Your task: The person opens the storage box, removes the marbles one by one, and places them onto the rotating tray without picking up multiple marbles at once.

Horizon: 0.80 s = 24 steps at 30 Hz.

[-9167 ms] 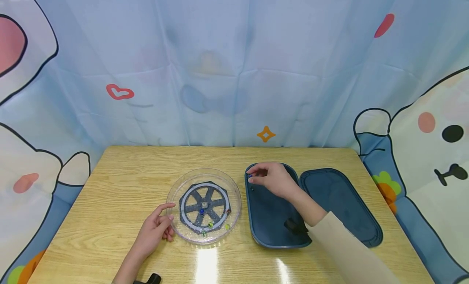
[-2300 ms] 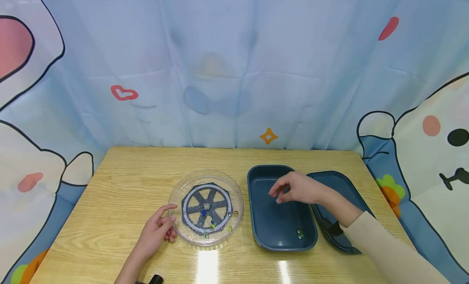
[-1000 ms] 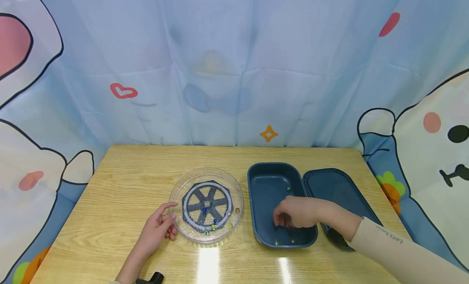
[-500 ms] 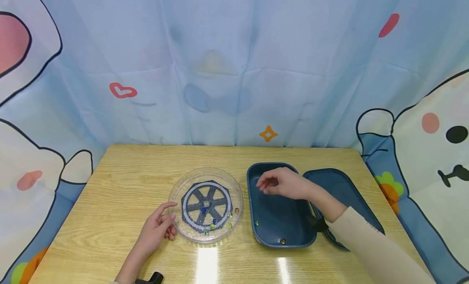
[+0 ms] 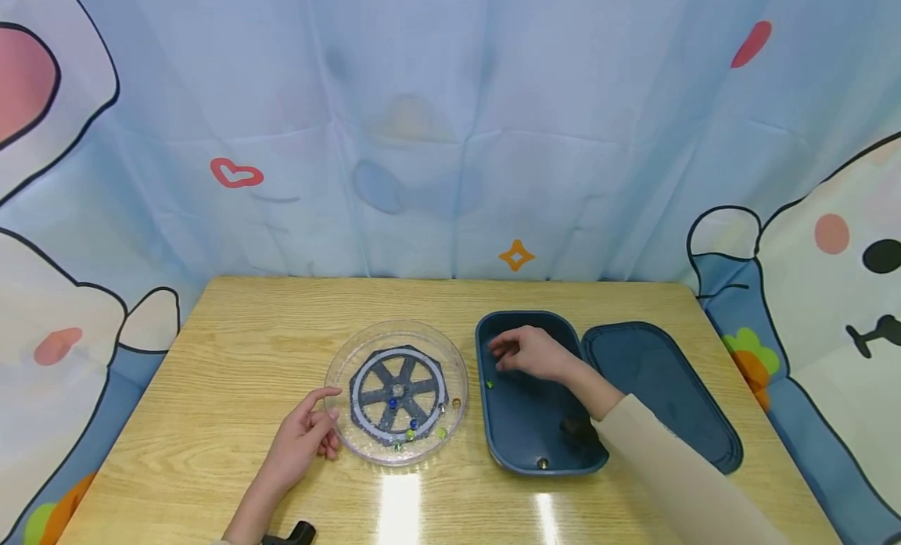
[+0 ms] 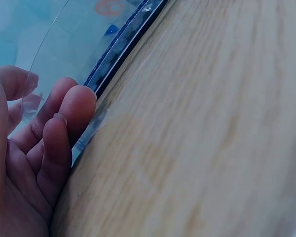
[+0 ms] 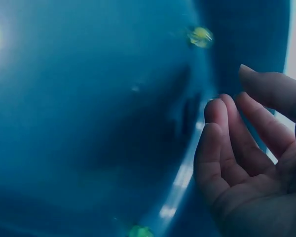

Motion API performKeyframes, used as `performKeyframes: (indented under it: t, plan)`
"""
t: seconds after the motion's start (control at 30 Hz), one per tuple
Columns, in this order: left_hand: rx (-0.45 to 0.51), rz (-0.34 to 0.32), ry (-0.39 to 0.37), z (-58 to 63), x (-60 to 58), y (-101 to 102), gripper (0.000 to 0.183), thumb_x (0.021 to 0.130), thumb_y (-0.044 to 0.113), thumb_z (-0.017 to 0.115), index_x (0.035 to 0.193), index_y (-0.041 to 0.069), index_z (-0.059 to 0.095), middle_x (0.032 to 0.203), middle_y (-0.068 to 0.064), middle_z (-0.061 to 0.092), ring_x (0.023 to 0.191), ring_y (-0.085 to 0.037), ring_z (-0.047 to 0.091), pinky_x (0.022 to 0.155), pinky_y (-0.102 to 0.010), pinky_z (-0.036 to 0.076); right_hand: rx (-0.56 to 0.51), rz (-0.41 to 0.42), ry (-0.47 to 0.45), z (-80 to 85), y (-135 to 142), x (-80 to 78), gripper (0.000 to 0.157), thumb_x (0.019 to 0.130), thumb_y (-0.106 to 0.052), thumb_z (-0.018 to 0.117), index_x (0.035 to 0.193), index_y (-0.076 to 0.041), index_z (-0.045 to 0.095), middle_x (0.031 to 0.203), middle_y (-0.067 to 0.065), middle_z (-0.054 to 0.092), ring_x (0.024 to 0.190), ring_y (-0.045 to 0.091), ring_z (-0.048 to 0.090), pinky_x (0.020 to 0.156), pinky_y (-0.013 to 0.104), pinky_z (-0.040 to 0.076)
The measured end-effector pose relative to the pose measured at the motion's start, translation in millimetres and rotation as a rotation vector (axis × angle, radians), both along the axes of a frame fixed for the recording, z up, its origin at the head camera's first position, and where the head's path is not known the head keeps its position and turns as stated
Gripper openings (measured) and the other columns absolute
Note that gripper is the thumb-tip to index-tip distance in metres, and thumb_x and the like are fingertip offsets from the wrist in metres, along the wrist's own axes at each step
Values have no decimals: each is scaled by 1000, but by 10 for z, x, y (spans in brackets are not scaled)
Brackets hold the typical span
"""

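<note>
A clear round dish (image 5: 341, 432) with a dark spoked wheel pattern (image 5: 373, 424) in it holds several glass marbles. Blue marbles (image 5: 392, 403) lie near its middle and an amber marble (image 5: 456, 403) by the right wall. My left hand (image 5: 299, 439) grips the dish's left rim, index finger and thumb over the edge, other fingers curled outside. Inside a deep blue tray (image 5: 521, 420), my right hand (image 5: 535, 353) hovers near the back left wall, fingers bent and apart, holding nothing. A green marble (image 5: 489, 384) sits just in front of its fingertips; a brownish marble (image 5: 543, 464) lies at the front wall.
A flat blue lid (image 5: 662, 396) lies on the wooden table (image 5: 246, 342) right of the tray, close beside it. Behind the table hangs a light blue printed curtain (image 5: 422, 138). A black object (image 5: 292, 534) shows below my left wrist.
A blue marble pinched earlier by my right hand is gone from it, and a second blue one now lies in the dish. The hand moved from the tray's front to back left; marbles rolled.
</note>
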<state>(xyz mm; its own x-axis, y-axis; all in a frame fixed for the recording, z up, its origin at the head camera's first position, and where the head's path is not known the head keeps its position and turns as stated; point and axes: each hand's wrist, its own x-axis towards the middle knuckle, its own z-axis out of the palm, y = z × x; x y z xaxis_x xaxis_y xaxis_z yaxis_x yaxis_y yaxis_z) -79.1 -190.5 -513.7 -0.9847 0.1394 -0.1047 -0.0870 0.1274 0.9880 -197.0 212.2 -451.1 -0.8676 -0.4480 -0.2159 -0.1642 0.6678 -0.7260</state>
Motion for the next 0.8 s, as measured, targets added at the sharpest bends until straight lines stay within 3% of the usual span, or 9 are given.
performKeyframes:
  t: [0.3, 0.8]
  plan:
    - [0, 18, -13, -7, -3, 1, 34, 103, 12, 55, 137, 10, 52, 70, -18, 61, 53, -21, 60, 52, -33, 57, 46, -44, 68, -191, -86, -29, 31, 86, -5, 76, 117, -3, 71, 105, 5, 69, 82, 13, 64, 71, 32, 55]
    - [8, 22, -18, 16, -1, 12, 34, 103, 13, 56, 137, 9, 53, 69, -18, 61, 52, -21, 60, 51, -32, 56, 99, -32, 151, -246, -125, -14, 15, 85, -14, 80, 98, -10, 75, 88, -3, 63, 78, 12, 55, 69, 32, 50]
